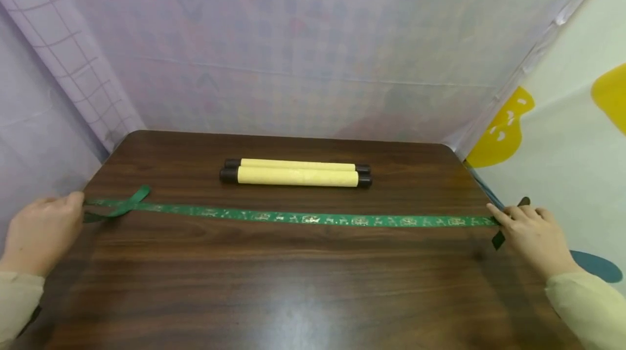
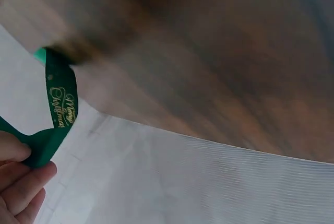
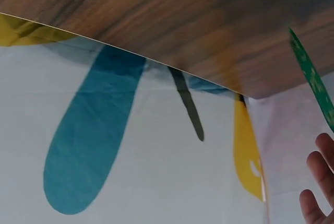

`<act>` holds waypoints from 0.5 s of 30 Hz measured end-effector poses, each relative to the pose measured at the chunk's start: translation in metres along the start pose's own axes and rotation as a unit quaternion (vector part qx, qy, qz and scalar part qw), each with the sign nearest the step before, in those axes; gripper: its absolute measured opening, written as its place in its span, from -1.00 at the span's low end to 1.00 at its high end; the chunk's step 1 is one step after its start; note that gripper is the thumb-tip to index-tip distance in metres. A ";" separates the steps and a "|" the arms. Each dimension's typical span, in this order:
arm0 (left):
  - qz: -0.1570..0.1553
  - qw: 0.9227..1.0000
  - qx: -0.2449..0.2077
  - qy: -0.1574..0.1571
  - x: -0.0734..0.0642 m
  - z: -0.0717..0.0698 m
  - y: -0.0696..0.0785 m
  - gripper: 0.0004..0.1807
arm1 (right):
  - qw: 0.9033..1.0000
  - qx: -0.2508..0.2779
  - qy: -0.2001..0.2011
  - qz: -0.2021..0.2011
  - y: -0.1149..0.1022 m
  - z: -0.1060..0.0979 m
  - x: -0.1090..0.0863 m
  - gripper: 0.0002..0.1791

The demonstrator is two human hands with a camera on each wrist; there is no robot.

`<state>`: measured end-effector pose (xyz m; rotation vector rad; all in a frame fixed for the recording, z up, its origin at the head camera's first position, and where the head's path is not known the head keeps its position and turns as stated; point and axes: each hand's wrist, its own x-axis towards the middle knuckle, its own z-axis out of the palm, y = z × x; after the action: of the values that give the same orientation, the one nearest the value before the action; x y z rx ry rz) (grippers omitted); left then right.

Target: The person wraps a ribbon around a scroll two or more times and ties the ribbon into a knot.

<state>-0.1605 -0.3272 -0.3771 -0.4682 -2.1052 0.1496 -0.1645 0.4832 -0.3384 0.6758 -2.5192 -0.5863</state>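
Note:
A long green ribbon (image 1: 313,218) with gold print stretches across the width of the table. Its left part is pinched by my left hand (image 1: 45,230), and a loose tail loops back over the ribbon just right of the fingers. In the left wrist view the ribbon (image 2: 61,104) bends down to the thumb and fingers, showing "Merry Christmas" lettering. At the other side my right hand (image 1: 535,236) pinches the ribbon, a short dark tail hanging below. The right wrist view shows the ribbon (image 3: 313,80) above spread fingers (image 3: 319,169); the pinch itself is out of frame.
Two pale yellow rolls (image 1: 298,177) with dark ends lie side by side on the dark wooden table (image 1: 293,279), beyond the ribbon. Pale cloth hangings (image 1: 293,56) enclose the back and sides, with yellow and blue shapes on the right one.

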 end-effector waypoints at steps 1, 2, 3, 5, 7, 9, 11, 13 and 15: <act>0.001 1.000 0.000 -0.006 -0.003 0.000 -0.001 -0.69 | 1.000 -0.003 -0.011 0.001 0.000 0.001 -0.001 -0.23; 0.002 1.000 0.000 -0.011 -0.006 0.000 -0.003 -0.70 | 1.000 -0.004 -0.018 0.002 0.000 0.002 -0.001 -0.22; 0.001 1.000 0.004 -0.013 -0.008 0.000 -0.005 -0.69 | 1.000 -0.004 -0.024 0.005 0.001 0.003 -0.002 -0.20; -0.003 1.000 0.011 -0.014 -0.012 0.001 -0.010 -0.68 | 0.999 -0.009 -0.040 0.010 0.002 0.005 -0.003 -0.19; -0.005 1.000 0.018 -0.014 -0.015 0.003 -0.015 -0.66 | 0.999 -0.011 -0.049 0.016 0.003 0.007 -0.004 -0.18; -0.010 1.000 0.017 -0.006 -0.016 0.005 -0.018 -0.66 | 0.998 -0.017 -0.055 0.020 0.005 0.008 -0.005 -0.22; -0.021 1.000 0.012 0.006 -0.017 0.005 -0.019 -0.70 | 0.998 -0.021 -0.059 0.026 0.008 0.009 -0.006 -0.26; -0.032 0.999 0.008 0.020 -0.018 0.006 -0.020 -0.74 | 0.997 -0.019 -0.067 0.033 0.010 0.010 -0.008 -0.30; -0.039 0.999 0.008 0.024 -0.020 0.006 -0.020 -0.76 | 0.996 -0.012 -0.080 0.042 0.011 0.011 -0.010 -0.32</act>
<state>-0.1608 -0.3534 -0.3903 -0.3764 -2.0705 0.1089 -0.1668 0.5004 -0.3450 0.5304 -2.6683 -0.6627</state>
